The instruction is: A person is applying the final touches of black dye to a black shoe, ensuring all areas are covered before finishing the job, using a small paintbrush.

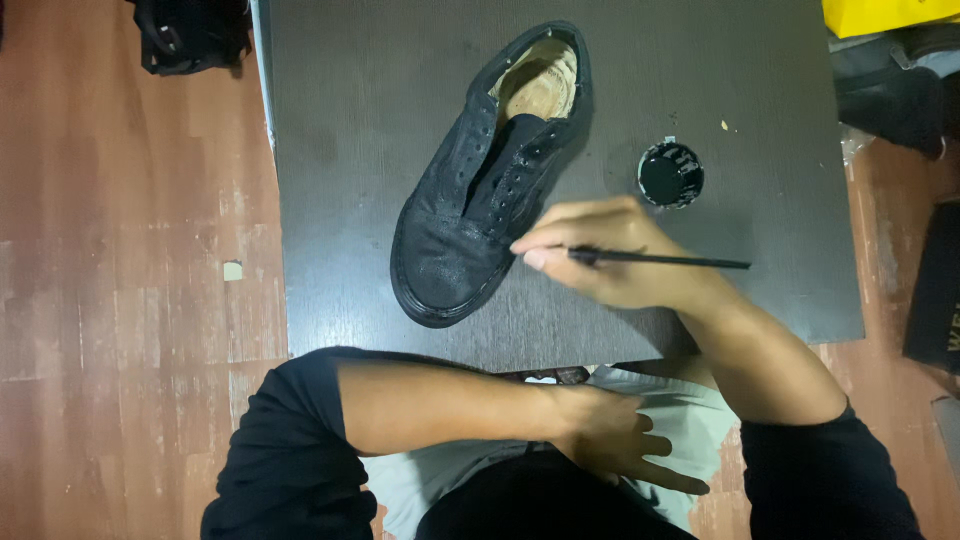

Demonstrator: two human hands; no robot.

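- Head view, nearest the camera: we note the left hand [610, 440] resting flat on the person's lap, fingers spread open and holding nothing, lying on pale grey-green cloth [690, 420]. The black sleeve [290, 450] is pushed up above the forearm.
- We record the right hand [620, 250] above the near half of the dark table [360, 110], its forearm reaching in from the lower right. The fingers are pinched closed around a thin black brush handle [670, 260], which lies nearly level, its free end pointing right.
- The working end of the brush is hidden behind the fingertips; we cannot tell whether it touches the shoe.
- The black shoe [480, 190] lies on the table, left of the right hand, toe towards the person and heel away. The laces are out, the tongue is exposed, and a tan insole shows at the heel opening. The toe cap looks glossy and speckled.
- The fingertips of the right hand sit just beside the side of the shoe, near the toe cap.
- A small round tin of black polish [670, 173] stands open on the table, to the right of the shoe and just beyond the right hand, apart from both.
- A reddish wooden floor [130, 260] surrounds the table. A black bag [190, 35] lies at the upper left, a yellow object [880, 14] at the upper right.
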